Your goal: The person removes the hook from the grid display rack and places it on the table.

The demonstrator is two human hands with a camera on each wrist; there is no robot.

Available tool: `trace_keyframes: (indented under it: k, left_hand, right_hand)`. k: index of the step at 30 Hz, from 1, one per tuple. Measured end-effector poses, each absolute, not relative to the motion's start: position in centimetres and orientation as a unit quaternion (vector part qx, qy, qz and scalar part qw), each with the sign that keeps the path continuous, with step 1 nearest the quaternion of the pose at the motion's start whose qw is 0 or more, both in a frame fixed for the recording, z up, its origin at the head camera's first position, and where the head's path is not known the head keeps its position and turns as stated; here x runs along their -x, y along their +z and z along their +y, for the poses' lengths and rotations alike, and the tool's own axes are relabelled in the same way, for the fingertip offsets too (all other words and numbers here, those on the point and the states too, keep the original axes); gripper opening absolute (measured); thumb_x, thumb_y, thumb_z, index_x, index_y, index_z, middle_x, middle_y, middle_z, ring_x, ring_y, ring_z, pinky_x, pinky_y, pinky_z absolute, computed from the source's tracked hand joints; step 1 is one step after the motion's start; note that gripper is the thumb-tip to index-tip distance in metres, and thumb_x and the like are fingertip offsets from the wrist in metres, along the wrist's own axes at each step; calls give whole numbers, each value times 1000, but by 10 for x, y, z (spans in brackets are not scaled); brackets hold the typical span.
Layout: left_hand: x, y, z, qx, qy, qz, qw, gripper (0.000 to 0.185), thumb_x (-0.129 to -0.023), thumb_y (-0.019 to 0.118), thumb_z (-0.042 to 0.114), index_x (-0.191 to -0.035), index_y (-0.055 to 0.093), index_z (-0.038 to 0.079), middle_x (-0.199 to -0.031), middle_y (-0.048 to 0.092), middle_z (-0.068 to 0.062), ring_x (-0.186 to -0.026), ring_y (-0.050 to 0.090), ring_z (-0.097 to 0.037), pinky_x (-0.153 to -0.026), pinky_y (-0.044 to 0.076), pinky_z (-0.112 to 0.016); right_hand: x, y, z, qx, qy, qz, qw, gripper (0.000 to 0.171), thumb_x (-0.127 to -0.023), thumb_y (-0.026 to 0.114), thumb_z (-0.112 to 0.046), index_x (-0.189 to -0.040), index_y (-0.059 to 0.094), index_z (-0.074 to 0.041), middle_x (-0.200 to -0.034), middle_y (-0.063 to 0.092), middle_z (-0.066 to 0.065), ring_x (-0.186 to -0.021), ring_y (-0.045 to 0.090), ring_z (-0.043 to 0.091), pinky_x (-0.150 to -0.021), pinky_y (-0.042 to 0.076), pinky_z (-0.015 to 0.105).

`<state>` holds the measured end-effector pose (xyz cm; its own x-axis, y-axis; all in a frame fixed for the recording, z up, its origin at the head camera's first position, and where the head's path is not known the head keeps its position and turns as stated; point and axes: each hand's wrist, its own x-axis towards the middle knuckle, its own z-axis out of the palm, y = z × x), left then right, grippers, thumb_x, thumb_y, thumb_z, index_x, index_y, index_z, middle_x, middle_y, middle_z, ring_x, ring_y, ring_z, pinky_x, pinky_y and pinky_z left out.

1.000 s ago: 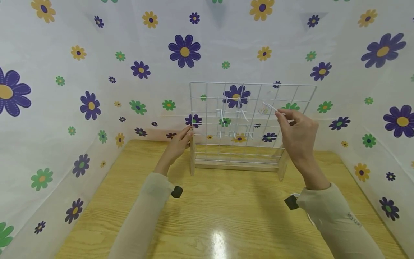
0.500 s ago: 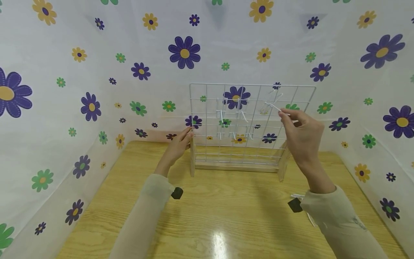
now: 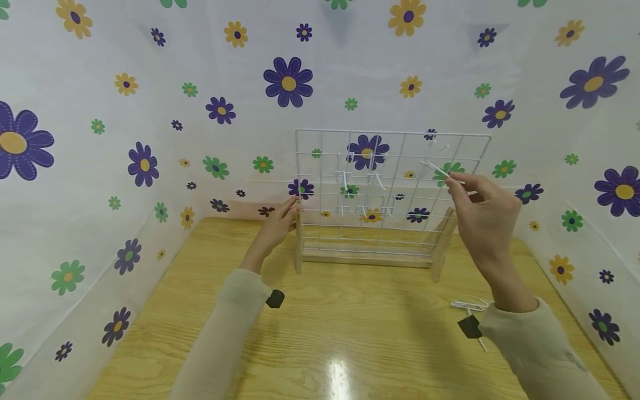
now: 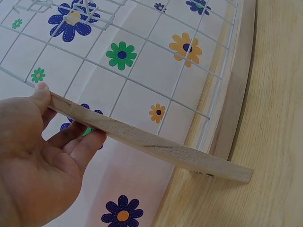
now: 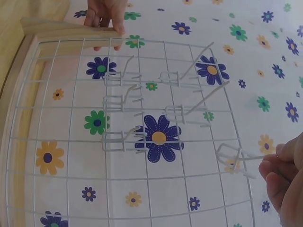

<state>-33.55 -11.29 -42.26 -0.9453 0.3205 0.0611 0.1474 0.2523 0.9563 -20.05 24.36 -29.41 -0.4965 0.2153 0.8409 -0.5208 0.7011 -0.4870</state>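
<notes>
A white wire hook [image 3: 438, 170] is pinched between the thumb and fingertips of my right hand [image 3: 486, 216]. In the right wrist view, the hook's looped end [image 5: 230, 156] overlaps the edge of the white wire grid [image 3: 393, 133]. The grid stands upright in a wooden base [image 3: 367, 260]. My left hand [image 3: 275, 225] holds the grid's left wooden upright [image 4: 156, 143], thumb on one side and fingers on the other. Several white hooks [image 3: 345, 180] hang on the grid in an upper and a lower row, left of my right hand.
Several loose white hooks [image 3: 465, 305] lie on the wooden table [image 3: 350, 328] by my right sleeve [image 3: 540, 344], partly hidden by the black wrist camera [image 3: 470, 326]. A flower-patterned sheet [image 3: 330, 66] surrounds the table at the back and sides.
My right hand has moved right and slightly down with the hook. The right sleeve has shifted too, uncovering more of the loose hooks. My left hand has stayed on the upright.
</notes>
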Motion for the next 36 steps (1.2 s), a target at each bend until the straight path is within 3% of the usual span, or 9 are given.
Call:
trace_keyframes:
  k: [8, 15, 18, 21, 25, 31, 36]
  left_hand:
    - [335, -424, -111, -147, 592, 789, 72, 55, -113, 40, 37, -165, 28, 24, -166, 31, -14, -147, 39, -37, -114, 45, -46]
    - [335, -425, -111, -148, 594, 788, 69, 56, -113, 41, 39, -165, 29, 24, -166, 32, -14, -147, 39, -35, -114, 45, -45]
    - [335, -426, -111, -150, 593, 788, 68, 56, -113, 41, 40, -165, 28, 25, -166, 32, -14, -147, 39, -35, -114, 45, -45]
    - [336, -426, -111, -149, 592, 789, 67, 56, -112, 41, 41, -165, 29, 25, -165, 33, -14, -147, 39, -35, -114, 45, -45]
    - [335, -425, -110, -147, 591, 790, 68, 56, -112, 41, 41, -165, 29, 26, -165, 33, -14, -147, 39, -34, -114, 45, -45]
    - [336, -425, -111, -150, 594, 787, 72, 55, -114, 39, 36, -166, 26, 23, -165, 32, -15, -147, 39, -36, -115, 44, -46]
    - [337, -425, -112, -148, 595, 787, 74, 54, -114, 38, 35, -166, 26, 23, -166, 32, -15, -147, 39, -36, -116, 44, -46]
  right_hand:
    - [187, -297, 255, -74, 387, -785, 478, 12, -94, 75, 0, -104, 79, 4, -92, 77, 21, -58, 52, -8, -46, 33, 5]
    - [176, -298, 262, -54, 397, -786, 471, 12, -94, 73, 2, -104, 80, 3, -89, 71, -22, -55, 48, -2, -44, 28, 9]
    - [173, -299, 264, -57, 398, -783, 475, 11, -94, 72, 4, -103, 79, 5, -89, 67, -31, -55, 48, -3, -44, 27, 9]
    - [170, -301, 266, -59, 401, -781, 474, 11, -94, 71, 5, -102, 78, 7, -90, 67, -31, -56, 50, -4, -44, 26, 9]
    - [166, -305, 269, -50, 405, -785, 467, 10, -93, 73, 5, -102, 78, 7, -93, 73, -21, -55, 49, -3, -43, 26, 11]
    - [157, -308, 273, -35, 408, -789, 458, 12, -94, 72, 5, -104, 78, 7, -90, 66, -34, -57, 48, -1, -44, 26, 11]
    - [152, -310, 278, -32, 416, -788, 452, 13, -95, 70, 6, -105, 77, 9, -88, 67, -32, -55, 44, 0, -42, 24, 13]
